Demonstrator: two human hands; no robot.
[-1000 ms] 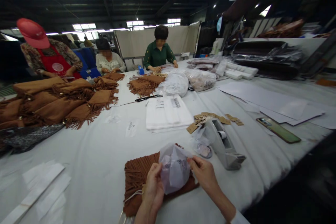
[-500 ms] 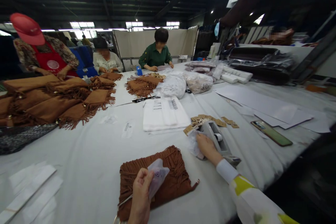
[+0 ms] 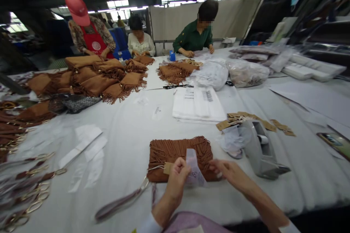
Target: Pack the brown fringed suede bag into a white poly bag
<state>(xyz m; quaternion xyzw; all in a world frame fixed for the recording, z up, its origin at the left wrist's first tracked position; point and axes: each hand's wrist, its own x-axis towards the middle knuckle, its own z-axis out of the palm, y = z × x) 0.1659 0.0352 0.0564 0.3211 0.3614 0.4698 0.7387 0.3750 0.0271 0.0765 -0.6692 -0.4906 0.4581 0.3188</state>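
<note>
A brown fringed suede pouch (image 3: 161, 151) lies flat on the table before me. Over it, my left hand (image 3: 177, 178) pinches a small clear plastic bag (image 3: 194, 169) with a printed triangle mark. A kraft-paper tag (image 3: 167, 168) on a white string lies on the pouch, just left of those fingers. At the pouch's right end is my right hand (image 3: 228, 171), its fingertips drawn together and slightly blurred; what they hold, if anything, is too small to make out. From the pouch's left corner a wrist strap (image 3: 120, 202) with a metal clasp stretches out.
To the right stand a grey tape dispenser (image 3: 259, 153), a heap of small plastic bags (image 3: 232, 140) and kraft tags (image 3: 283, 127). White folded packaging (image 3: 197, 105) lies beyond. Brown fringed pouches (image 3: 93, 78) and wrist straps (image 3: 32, 189) lie left. Several co-workers sit or stand across the table.
My right hand has left the plastic bags beside the tape dispenser and come to the pouch's right end. My left hand still holds its small bag. The view has swung left.
</note>
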